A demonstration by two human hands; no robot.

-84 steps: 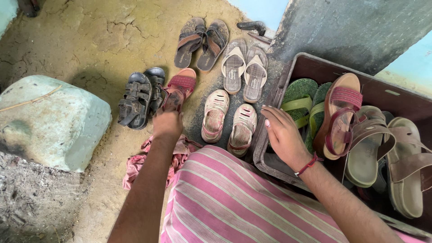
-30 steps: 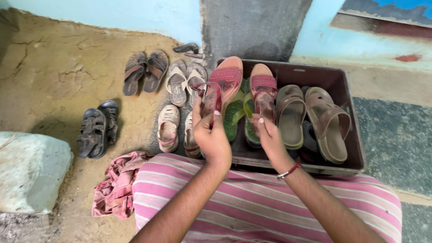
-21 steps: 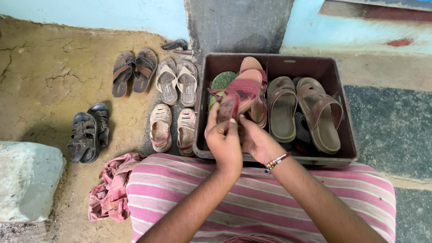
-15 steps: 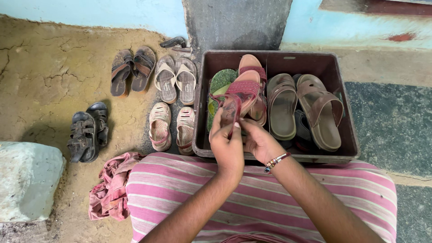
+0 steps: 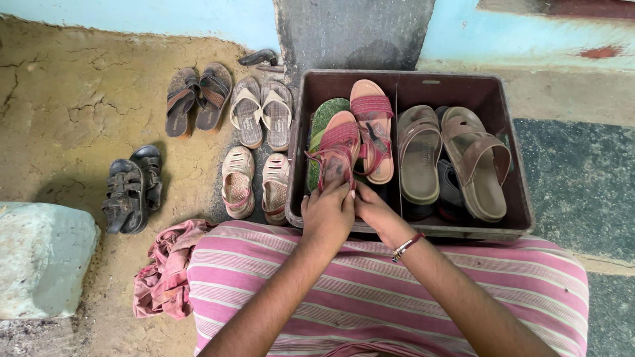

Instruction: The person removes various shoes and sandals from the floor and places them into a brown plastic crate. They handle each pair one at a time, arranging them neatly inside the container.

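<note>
Once lowered from mid-air, red sandal was laid beside its mate | crate front-left corner | left hand, right hand closed on heel.

Soft, even daylight is seen throughout; a shadow is cast left of the black sandals. Focus is sharp, with slight bending at the edges.

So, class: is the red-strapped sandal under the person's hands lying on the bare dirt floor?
No, the red-strapped sandal sits inside the dark crate, on green flip-flops, with both hands at its heel.
</note>
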